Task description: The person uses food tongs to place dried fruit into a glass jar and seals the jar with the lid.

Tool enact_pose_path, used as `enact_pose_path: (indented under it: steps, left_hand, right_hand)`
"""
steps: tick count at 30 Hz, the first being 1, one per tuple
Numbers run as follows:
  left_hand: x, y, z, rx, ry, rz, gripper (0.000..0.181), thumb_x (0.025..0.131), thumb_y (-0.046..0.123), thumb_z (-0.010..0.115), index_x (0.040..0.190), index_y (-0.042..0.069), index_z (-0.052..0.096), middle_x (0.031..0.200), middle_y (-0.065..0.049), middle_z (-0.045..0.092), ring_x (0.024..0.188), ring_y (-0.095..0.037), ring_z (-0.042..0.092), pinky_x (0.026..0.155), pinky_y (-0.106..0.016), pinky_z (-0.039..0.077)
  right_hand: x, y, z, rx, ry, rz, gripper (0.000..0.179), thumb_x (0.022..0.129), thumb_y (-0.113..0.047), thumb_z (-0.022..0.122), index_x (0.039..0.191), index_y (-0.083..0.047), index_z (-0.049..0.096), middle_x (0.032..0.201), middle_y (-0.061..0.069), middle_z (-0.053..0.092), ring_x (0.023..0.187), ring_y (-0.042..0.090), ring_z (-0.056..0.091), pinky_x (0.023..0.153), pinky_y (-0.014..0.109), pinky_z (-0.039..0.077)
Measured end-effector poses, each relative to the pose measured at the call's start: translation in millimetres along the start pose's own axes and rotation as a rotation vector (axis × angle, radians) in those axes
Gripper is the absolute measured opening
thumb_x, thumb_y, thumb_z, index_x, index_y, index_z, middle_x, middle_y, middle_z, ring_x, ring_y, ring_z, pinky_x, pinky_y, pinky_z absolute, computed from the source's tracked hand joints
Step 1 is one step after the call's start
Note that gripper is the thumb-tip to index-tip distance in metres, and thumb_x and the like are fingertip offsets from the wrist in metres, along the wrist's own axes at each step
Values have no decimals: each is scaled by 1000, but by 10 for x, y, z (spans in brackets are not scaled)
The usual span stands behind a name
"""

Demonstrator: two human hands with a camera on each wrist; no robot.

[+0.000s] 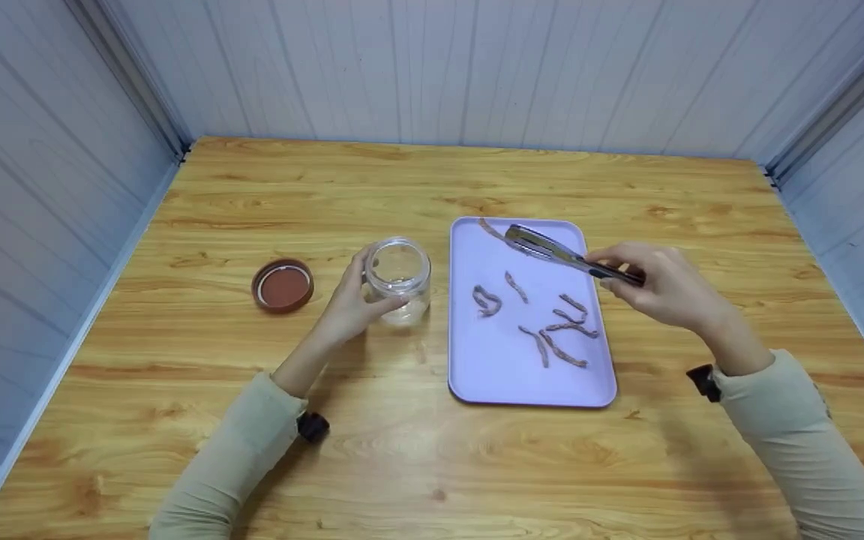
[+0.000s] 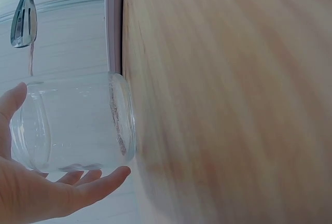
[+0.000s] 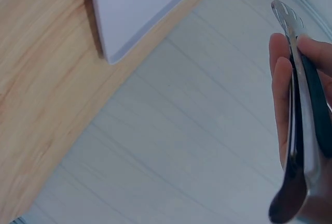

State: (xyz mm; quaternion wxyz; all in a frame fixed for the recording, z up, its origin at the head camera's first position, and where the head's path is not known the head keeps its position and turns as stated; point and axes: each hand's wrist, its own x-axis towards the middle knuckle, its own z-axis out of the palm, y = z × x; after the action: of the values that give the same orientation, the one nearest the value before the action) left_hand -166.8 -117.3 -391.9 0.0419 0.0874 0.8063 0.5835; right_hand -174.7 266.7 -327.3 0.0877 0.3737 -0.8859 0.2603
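My left hand (image 1: 349,305) holds an open clear jar (image 1: 411,306) around its side, thumb on the near side. The jar stands upright on the table; a thin brownish line (image 2: 117,115) shows near its base in the left wrist view. With my right hand (image 1: 661,285) I grip metal tongs (image 1: 552,247) by the dark handles, over the far part of a lilac tray (image 1: 477,386). A thin brown dried strip (image 2: 31,60) hangs from the tong tips. Several more wrinkled brown strips (image 1: 563,351) lie on the tray, mostly in its near right part.
A reddish-brown round lid (image 1: 284,286) lies inside up on the wood-grain table (image 1: 402,480), left of the jar. Pale panel walls (image 1: 432,71) rise behind the table and on both sides.
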Motion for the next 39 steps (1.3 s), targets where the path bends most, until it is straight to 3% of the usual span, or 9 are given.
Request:
enact_pose_path:
  steps: [3,18,34,39]
  left_hand:
    - [-26,60,1,9,10,2,84,73,10,72,137,1,18,137,-21,24,118,-37,31,95,-50,25]
    - [-24,49,6,7,5,14,83,73,10,72,136,0,19,136,-19,26,117,-36,32,96,-51,20]
    - [-47,102,7,28,12,0,82,74,10,71,137,2,20,137,-18,25,117,-36,33,96,-49,20]
    - [-27,51,6,17,16,16,83,73,8,71,137,1,19,137,-19,24,118,-36,31,98,-49,19]
  right_hand:
    - [64,-31,15,0,-5,-22,32,78,2,62,106,-13,62,84,-2,62,48,5,43,42,21,35]
    - [404,-211,127,61,-71,-131,32,78,2,63,108,-9,61,85,1,63,50,6,42,44,22,36]
    - [658,-359,238,59,-158,-147,29,79,-4,63,107,-12,62,91,-2,61,50,7,36,45,24,31]
    - [704,-372,299,81,-172,-159,29,80,-2,62,108,-11,62,94,-2,61,51,8,34,47,25,30]
